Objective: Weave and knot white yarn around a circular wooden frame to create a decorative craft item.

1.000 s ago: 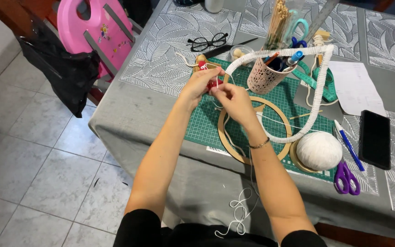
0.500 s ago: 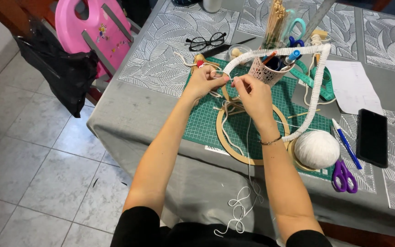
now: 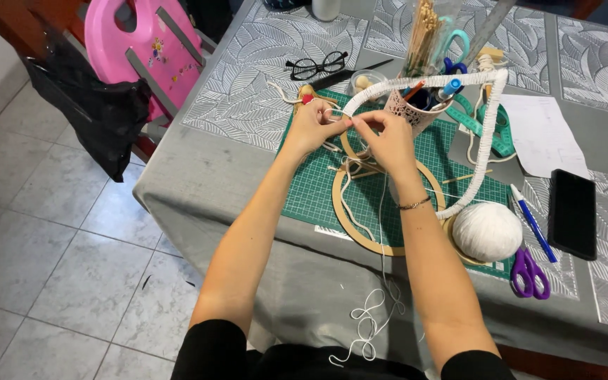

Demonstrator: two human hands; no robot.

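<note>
While both hands meet over the green cutting mat (image 3: 318, 190), the head view shows the left hand (image 3: 311, 127) and right hand (image 3: 388, 137) each with a narrow grip pinching white cord (image 3: 350, 197) at the top of a wooden hoop (image 3: 339, 211), which lies flat on the mat. Loose cord trails off the bench (image 3: 198, 169) edge toward the lap; it could snag or tangle if pulled hard, and the pinched loop could slip. Just beyond the fingers stands a pink pen cup (image 3: 409, 112) that a tug might tip. A cord-wrapped arch (image 3: 483, 141) curves past the right wrist; a white yarn ball (image 3: 487, 231), purple scissors (image 3: 529, 273), a dark phone (image 3: 573, 212) and black glasses (image 3: 316, 65) lie around
</note>
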